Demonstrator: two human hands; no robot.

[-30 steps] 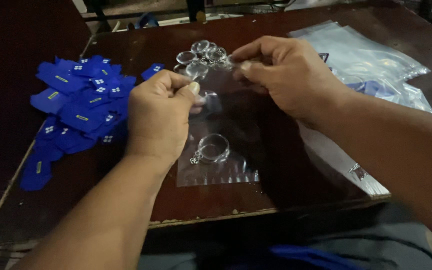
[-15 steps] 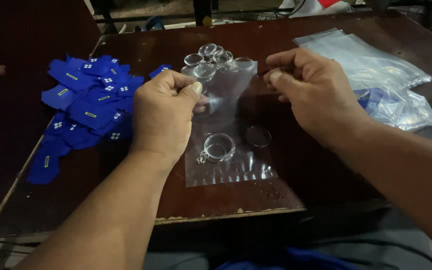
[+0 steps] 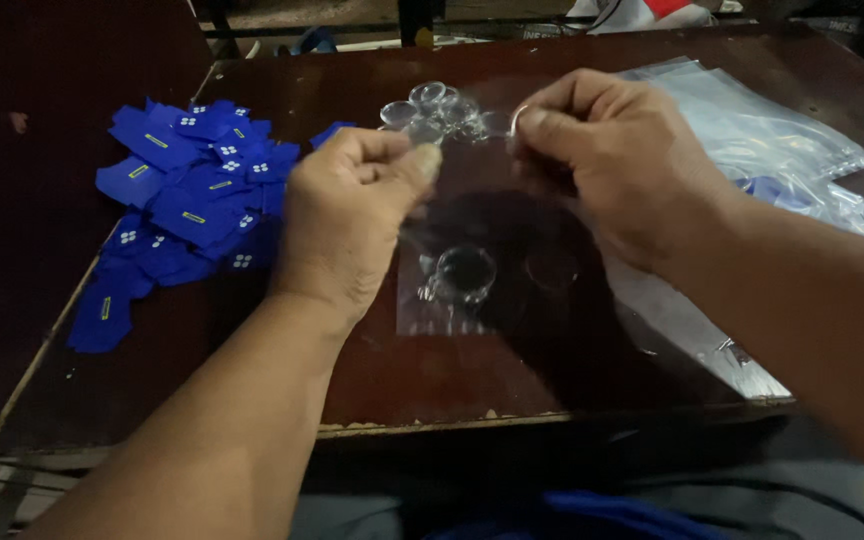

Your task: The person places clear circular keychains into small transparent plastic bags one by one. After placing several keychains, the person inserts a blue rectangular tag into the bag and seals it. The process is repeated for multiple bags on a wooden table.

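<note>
Over a worn dark-brown wooden table (image 3: 372,390) in a dim room, left hand (image 3: 347,215) and right hand (image 3: 612,160) pinch the top edge of a clear plastic bag (image 3: 472,300), blue fabric tags (image 3: 182,200) heaped at its left

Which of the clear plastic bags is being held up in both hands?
The small clear bag with two rings inside, pinched at its top by the left hand and right hand. The other bags lie stacked flat on the table's right side.
</note>
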